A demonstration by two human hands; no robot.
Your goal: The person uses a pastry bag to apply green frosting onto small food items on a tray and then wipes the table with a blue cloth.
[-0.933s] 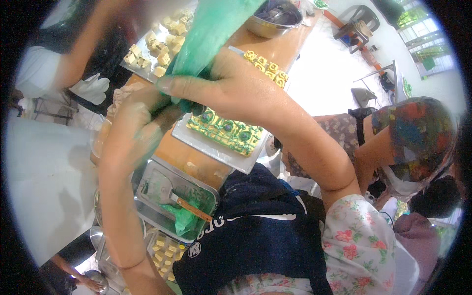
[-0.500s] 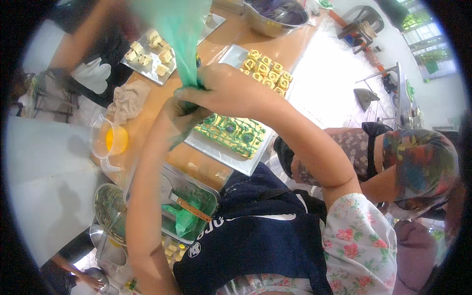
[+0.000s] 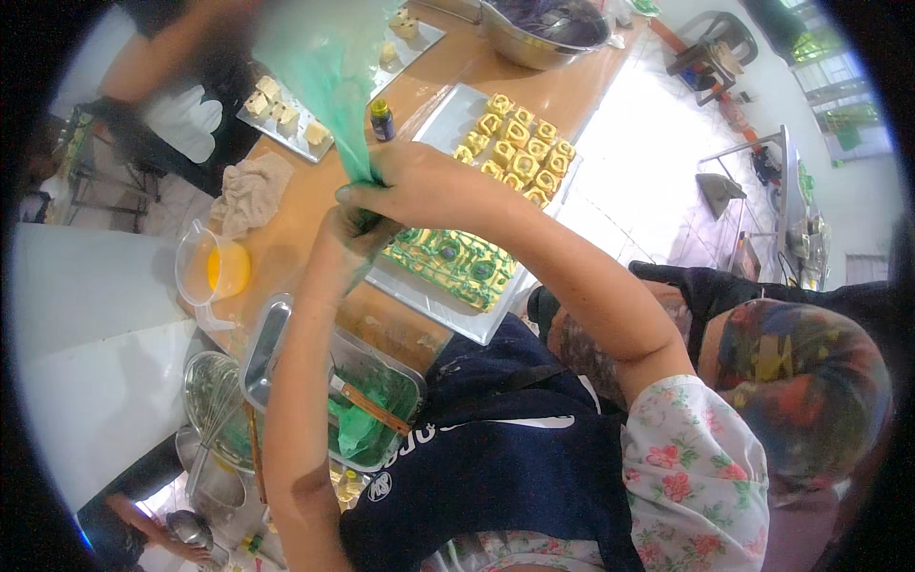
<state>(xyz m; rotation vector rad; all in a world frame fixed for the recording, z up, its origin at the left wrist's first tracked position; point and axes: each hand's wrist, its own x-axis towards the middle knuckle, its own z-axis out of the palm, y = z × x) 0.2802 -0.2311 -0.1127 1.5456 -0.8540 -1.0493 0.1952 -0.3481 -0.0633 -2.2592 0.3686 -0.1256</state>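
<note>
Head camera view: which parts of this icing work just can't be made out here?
- Piping bag: its top is blurred by motion; its tip is hidden under the left hand and right hand.
- Green-iced pastries on the tray: partly covered by the right hand and wrist.
- Green icing tub: partly hidden behind the left forearm.
- Metal bowl: cut off by the top edge.

Bright daylight, fisheye frame

Glare bleaches the floor at upper right; the piping bag (image 3: 329, 86) at upper left blurs; edges bend into a black rim.
</note>
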